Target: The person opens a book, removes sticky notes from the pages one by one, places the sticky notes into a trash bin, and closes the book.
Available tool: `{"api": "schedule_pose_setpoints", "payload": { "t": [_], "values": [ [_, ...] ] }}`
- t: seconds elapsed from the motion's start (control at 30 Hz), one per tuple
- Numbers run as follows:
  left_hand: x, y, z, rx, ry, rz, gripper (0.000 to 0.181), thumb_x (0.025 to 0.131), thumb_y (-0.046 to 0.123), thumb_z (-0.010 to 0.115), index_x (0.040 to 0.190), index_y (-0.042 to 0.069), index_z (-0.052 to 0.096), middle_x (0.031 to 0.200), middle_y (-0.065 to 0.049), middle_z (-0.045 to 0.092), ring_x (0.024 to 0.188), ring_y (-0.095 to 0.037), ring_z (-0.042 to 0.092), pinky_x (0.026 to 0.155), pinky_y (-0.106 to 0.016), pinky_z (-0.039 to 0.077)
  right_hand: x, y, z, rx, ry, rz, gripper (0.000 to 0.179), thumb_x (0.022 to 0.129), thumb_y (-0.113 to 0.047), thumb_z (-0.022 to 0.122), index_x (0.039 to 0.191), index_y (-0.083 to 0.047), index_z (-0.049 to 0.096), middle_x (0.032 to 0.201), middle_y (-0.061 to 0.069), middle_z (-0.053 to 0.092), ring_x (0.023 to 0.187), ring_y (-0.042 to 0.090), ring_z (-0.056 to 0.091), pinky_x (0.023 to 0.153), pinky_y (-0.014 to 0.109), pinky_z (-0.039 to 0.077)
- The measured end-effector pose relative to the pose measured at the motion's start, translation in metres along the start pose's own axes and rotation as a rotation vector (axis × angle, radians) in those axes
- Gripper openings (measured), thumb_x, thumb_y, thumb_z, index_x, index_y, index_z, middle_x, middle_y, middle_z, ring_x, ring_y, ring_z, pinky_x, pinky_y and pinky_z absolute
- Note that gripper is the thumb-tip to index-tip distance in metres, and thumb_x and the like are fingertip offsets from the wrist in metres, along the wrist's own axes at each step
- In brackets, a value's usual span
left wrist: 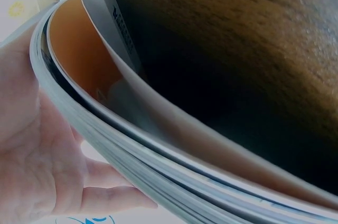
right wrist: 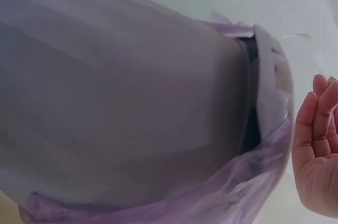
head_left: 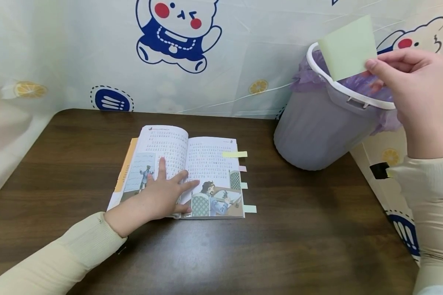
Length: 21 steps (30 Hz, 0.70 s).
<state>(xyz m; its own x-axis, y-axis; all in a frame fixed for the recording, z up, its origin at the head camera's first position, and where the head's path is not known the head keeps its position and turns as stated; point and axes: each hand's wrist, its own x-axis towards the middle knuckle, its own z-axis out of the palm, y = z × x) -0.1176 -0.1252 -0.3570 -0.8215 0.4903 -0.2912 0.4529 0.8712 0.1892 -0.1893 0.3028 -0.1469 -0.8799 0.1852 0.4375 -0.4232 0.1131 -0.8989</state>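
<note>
An open book [head_left: 209, 162] with printed text and pictures lies on the table. My left hand [head_left: 160, 197] rests on it near the spine, fingers spread across both pages. In the left wrist view, the book's page edges [left wrist: 113, 147] curve beside the palm. Up at the right, my right hand [head_left: 422, 84] pinches a pale green square of paper [head_left: 348, 49], like a sticky note, between thumb and fingers. This paper is above the rim of a grey trash bin [head_left: 315, 127]. In the right wrist view the bin's wall hides part of the scene, with the hand beyond its rim.
A purple bag [head_left: 371, 88] lines the bin, which stands tilted at the table's back right. Yellow, pink and green tabs [head_left: 250, 209] stick out from the book's right edge. Behind the brown table [head_left: 299, 229] hangs a white cloth [head_left: 96, 53] with cartoon prints.
</note>
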Motion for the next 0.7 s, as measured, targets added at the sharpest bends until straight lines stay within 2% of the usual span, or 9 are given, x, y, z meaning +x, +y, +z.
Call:
{"api": "schedule_pose_setpoints", "payload": {
  "t": [0.13,0.3,0.47,0.7],
  "values": [
    [-0.002,-0.001,0.000,-0.001,-0.001,-0.004,0.073,0.089,0.052,0.076,0.153,0.025,0.052,0.158,-0.019,0.041,0.136,-0.076,0.004,0.089,-0.087,0.030,0.003,0.001,-0.006,0.005,0.039,0.014,0.021,0.076,-0.001,0.089,0.089,0.008,0.076,0.080,0.010,0.075,0.058,0.016,0.068,0.055,0.018,0.054],
    [-0.003,-0.001,0.000,-0.002,-0.006,-0.005,0.072,0.090,0.052,0.075,0.153,0.025,0.052,0.158,-0.019,0.041,0.136,-0.076,0.003,0.089,-0.087,0.030,0.006,0.002,-0.016,0.013,0.075,0.041,0.019,0.077,0.000,0.088,0.088,0.005,0.074,0.080,0.008,0.076,0.054,0.015,0.068,0.052,0.017,0.053],
    [-0.002,-0.002,-0.001,-0.002,-0.002,0.002,0.072,0.089,0.052,0.076,0.152,0.025,0.053,0.157,-0.019,0.042,0.136,-0.077,0.004,0.088,-0.087,0.030,0.006,0.004,-0.026,-0.052,0.091,0.091,0.016,0.083,-0.003,0.085,0.088,0.000,0.071,0.076,0.005,0.076,0.045,0.013,0.061,0.047,0.016,0.046],
    [-0.002,-0.002,-0.001,-0.006,-0.002,0.005,0.073,0.089,0.052,0.076,0.152,0.025,0.053,0.157,-0.019,0.042,0.136,-0.077,0.004,0.088,-0.087,0.030,0.013,0.012,-0.040,-0.160,0.094,0.177,0.009,0.088,-0.004,0.080,0.087,-0.006,0.072,0.070,0.000,0.075,0.043,0.010,0.060,0.043,0.016,0.042]
  ]
}}
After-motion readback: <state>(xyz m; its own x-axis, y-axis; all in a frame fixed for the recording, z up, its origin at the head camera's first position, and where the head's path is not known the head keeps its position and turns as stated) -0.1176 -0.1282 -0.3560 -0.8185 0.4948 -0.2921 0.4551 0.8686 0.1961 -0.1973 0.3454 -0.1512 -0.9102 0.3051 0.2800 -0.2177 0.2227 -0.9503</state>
